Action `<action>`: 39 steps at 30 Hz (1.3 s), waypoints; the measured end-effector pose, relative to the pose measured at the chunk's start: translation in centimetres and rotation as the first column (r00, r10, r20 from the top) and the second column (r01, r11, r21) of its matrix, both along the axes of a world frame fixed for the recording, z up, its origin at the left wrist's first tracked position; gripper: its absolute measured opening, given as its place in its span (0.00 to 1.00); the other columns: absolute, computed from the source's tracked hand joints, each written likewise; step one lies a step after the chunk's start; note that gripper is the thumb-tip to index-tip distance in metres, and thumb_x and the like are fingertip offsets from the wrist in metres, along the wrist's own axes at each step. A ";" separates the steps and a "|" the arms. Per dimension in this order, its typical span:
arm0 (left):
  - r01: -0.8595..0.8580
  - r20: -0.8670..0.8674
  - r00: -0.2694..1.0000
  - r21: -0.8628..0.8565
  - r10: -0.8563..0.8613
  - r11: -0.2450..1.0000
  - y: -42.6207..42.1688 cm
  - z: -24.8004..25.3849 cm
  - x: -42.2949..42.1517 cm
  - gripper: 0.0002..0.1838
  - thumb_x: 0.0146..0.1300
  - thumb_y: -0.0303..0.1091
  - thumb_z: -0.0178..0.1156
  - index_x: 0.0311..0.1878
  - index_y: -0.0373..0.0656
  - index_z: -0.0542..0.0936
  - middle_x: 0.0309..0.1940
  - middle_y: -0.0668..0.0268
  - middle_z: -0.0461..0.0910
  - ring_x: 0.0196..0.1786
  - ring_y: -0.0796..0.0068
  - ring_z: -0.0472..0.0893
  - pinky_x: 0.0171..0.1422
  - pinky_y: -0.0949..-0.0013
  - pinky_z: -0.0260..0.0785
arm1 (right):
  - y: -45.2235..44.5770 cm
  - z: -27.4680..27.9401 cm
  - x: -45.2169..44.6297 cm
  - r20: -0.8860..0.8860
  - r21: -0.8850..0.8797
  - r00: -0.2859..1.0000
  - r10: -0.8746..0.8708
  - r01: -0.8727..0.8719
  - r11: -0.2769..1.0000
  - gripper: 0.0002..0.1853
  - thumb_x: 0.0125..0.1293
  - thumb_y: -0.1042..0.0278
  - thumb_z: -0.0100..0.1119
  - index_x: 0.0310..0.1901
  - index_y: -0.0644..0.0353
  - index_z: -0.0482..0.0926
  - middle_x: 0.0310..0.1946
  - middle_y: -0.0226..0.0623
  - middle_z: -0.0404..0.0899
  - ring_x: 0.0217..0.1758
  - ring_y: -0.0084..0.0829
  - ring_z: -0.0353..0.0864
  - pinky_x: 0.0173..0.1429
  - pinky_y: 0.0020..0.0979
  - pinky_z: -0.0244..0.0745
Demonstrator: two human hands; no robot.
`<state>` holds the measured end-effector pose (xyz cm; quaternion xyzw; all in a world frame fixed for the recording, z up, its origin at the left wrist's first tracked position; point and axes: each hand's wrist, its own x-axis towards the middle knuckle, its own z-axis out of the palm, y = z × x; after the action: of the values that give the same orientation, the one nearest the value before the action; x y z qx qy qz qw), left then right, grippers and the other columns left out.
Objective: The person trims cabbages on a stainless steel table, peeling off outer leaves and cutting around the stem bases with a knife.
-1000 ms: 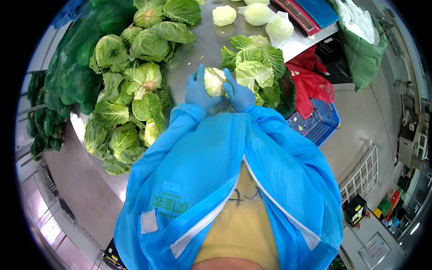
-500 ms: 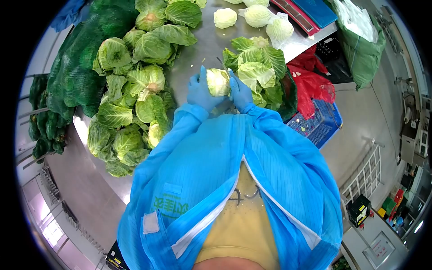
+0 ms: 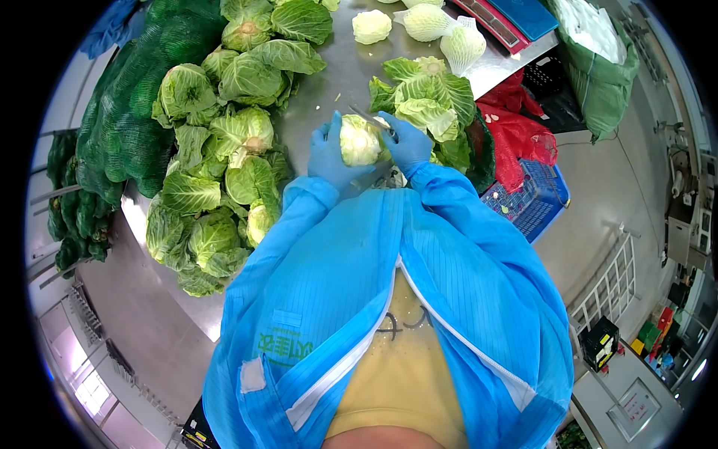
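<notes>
A pale, trimmed cabbage (image 3: 360, 141) rests in my left hand (image 3: 327, 156), whose blue-gloved fingers cup its left side. My right hand (image 3: 407, 144), gloved as well, is closed around a knife (image 3: 366, 116). The thin blade points up and left, across the upper right of the cabbage. Just beyond my right hand lie loose outer cabbage leaves (image 3: 430, 101) in a heap. Untrimmed green cabbages (image 3: 243, 135) are piled to the left on the metal table (image 3: 345, 75).
At the back are a bare cabbage (image 3: 372, 27) and net-wrapped ones (image 3: 464, 45) beside a red and blue item (image 3: 516, 21). On the right are a red bag (image 3: 516, 138), a blue crate (image 3: 535, 198) and a green sack (image 3: 609, 97). Green mesh sacks (image 3: 131, 105) stand left.
My right hand has drawn slightly away from the cabbage and turned, so the knife blade now slants more to the left. The cabbage in my left hand has shifted a little.
</notes>
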<state>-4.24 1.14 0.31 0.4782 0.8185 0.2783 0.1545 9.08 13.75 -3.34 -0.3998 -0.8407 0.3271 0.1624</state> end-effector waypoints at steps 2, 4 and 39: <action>0.053 0.010 0.999 0.039 -0.053 0.998 -0.2 0.0 -0.1 0.63 0.31 0.53 0.76 0.71 0.42 0.53 0.59 0.47 0.60 0.60 0.48 0.65 0.64 0.57 0.62 | 0.8 -0.6 0.0 -0.093 0.083 0.996 -0.006 0.014 0.996 0.22 0.56 0.58 0.59 0.55 0.40 0.74 0.30 0.31 0.79 0.31 0.35 0.80 0.35 0.34 0.74; 0.094 -0.005 0.996 0.020 -0.094 0.995 -0.5 0.0 -0.4 0.62 0.31 0.52 0.76 0.71 0.44 0.54 0.60 0.47 0.59 0.61 0.47 0.64 0.65 0.57 0.62 | 1.3 0.4 -0.4 -0.185 0.161 0.983 -0.006 0.036 0.986 0.22 0.55 0.60 0.60 0.54 0.41 0.75 0.28 0.30 0.78 0.30 0.35 0.79 0.34 0.34 0.74; 0.294 -0.151 0.949 0.119 -0.275 0.948 -3.4 -1.0 -2.6 0.48 0.37 0.38 0.72 0.66 0.55 0.62 0.65 0.52 0.60 0.61 0.50 0.67 0.62 0.57 0.66 | 2.2 0.0 -5.2 -0.012 -0.319 0.965 0.262 -0.252 0.914 0.21 0.57 0.47 0.54 0.45 0.52 0.79 0.37 0.45 0.81 0.41 0.48 0.79 0.47 0.41 0.73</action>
<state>-6.87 -2.22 -0.71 0.6185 0.7278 0.2773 0.1044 3.91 15.90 -3.34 -0.3118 -0.8246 0.4704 0.0385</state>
